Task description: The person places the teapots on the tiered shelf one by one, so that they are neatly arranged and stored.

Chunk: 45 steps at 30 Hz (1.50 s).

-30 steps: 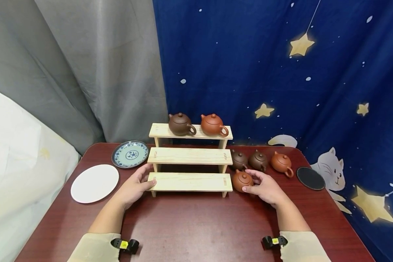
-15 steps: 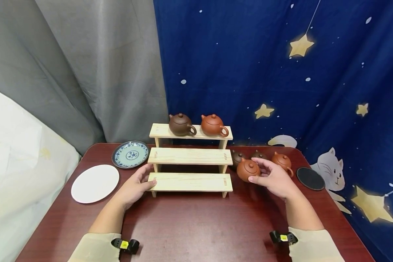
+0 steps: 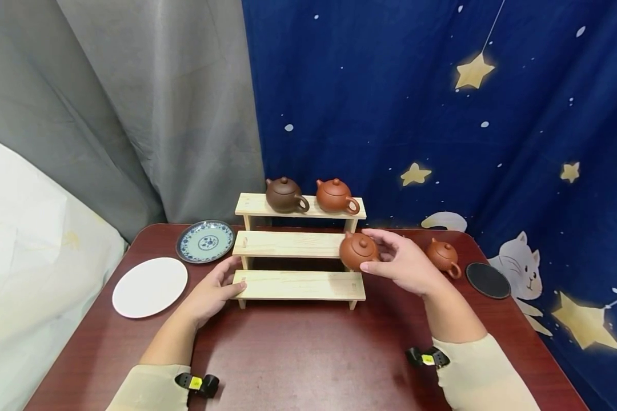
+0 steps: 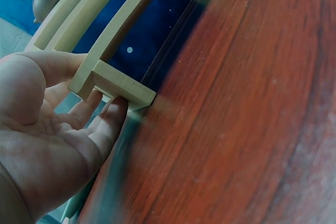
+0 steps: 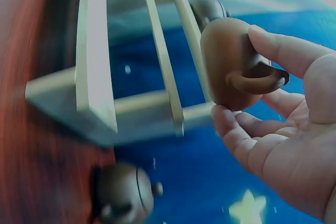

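Note:
My right hand (image 3: pixel 406 265) holds a reddish-brown clay teapot (image 3: pixel 357 252) by its body, thumb on one side and fingertips on the other. In the head view the teapot overlaps the right end of the middle step of a three-tier wooden display stand (image 3: pixel 293 284). Its looped handle (image 5: pixel 257 83) points toward my palm in the right wrist view. My left hand (image 3: pixel 213 295) grips the left end of the lowest step, thumb on top and fingers by the leg (image 4: pixel 123 85). A dark brown teapot (image 3: pixel 284 195) and an orange-red teapot (image 3: pixel 335 196) sit on the top step.
Right of the stand, another orange-brown teapot (image 3: pixel 443 257) stands near a black round coaster (image 3: pixel 487 279). A dark teapot (image 5: pixel 123 192) on the table is mostly hidden behind my right hand in the head view. On the left lie a blue-patterned plate (image 3: pixel 205 242) and a white oval plate (image 3: pixel 150 287).
My right hand has lifted the reddish-brown teapot off the table and carried it up and left to the middle step's right end. The left hand stays in place on the stand.

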{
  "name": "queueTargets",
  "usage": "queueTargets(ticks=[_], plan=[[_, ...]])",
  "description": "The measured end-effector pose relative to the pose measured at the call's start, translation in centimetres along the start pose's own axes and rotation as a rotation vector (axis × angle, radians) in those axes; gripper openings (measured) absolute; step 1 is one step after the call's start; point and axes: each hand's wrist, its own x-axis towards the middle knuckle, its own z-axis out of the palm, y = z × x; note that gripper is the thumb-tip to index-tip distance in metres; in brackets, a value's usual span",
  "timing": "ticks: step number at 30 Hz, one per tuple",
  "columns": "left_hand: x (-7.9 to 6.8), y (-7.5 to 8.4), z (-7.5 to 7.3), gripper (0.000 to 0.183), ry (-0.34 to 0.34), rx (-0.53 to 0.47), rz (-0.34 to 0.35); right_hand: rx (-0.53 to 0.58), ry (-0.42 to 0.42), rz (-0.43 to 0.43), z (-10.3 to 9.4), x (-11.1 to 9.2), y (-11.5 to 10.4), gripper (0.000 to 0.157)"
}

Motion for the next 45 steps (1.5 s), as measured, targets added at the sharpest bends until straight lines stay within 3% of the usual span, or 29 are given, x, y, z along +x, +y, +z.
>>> queueTargets(ticks=[13,23,33,45], plan=[[0.3,0.0,0.2,0.079,-0.009,-0.004,0.009,0.061,-0.105,-0.034,5.4,6.0,-3.8,0.073],[0.2,0.0,0.2,0.078,-0.002,0.005,-0.008,0.132,-0.165,-0.027,9.1,9.1,-4.8,0.075],[0.0,0.2,0.3,0.078,-0.009,-0.008,0.019,0.126,-0.150,0.002,10.6,10.9,-4.3,0.070],[-0.1,0.3,0.1,0.079,-0.012,-0.011,0.015,0.025,-0.145,-0.025,11.4,11.4,-4.3,0.065]])
